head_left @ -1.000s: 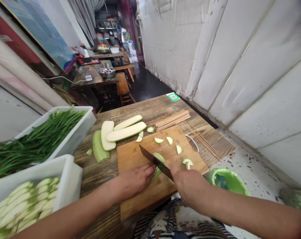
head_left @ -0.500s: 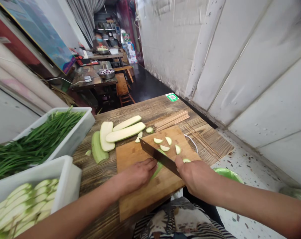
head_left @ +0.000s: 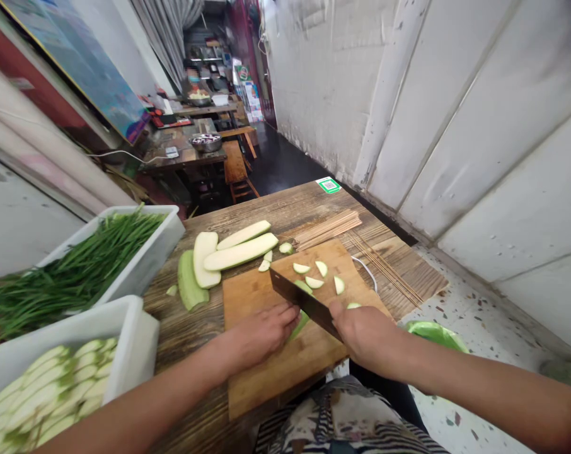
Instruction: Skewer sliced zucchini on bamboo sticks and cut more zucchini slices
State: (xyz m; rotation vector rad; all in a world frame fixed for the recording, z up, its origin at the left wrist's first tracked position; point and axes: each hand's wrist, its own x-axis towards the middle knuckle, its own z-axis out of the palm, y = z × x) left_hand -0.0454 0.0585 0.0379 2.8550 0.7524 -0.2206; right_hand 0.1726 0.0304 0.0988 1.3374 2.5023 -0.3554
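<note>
A wooden cutting board (head_left: 261,372) lies on the wooden table (head_left: 309,205). My right hand (head_left: 363,334) is closed round the handle of a dark cleaver (head_left: 302,301), whose blade is raised and tilted over the board. My left hand (head_left: 261,333) presses down a pale green squash strip (head_left: 299,323) on the board, fingers curled on it beside the blade. Several cut squash pieces (head_left: 314,282) lie on the board's far part. Long squash slices (head_left: 241,251) rest on the table beyond the board.
A white tub of green chives (head_left: 84,261) and a white tub of squash slices (head_left: 53,384) stand at the left. Bamboo skewers (head_left: 330,228) lie at the far right of the table. A green bucket (head_left: 434,334) sits on the floor at right. A person stands far back.
The cleaver has come up off the squash strip and its blade now tilts higher. One more cut piece lies on the board. My left hand stays on the strip.
</note>
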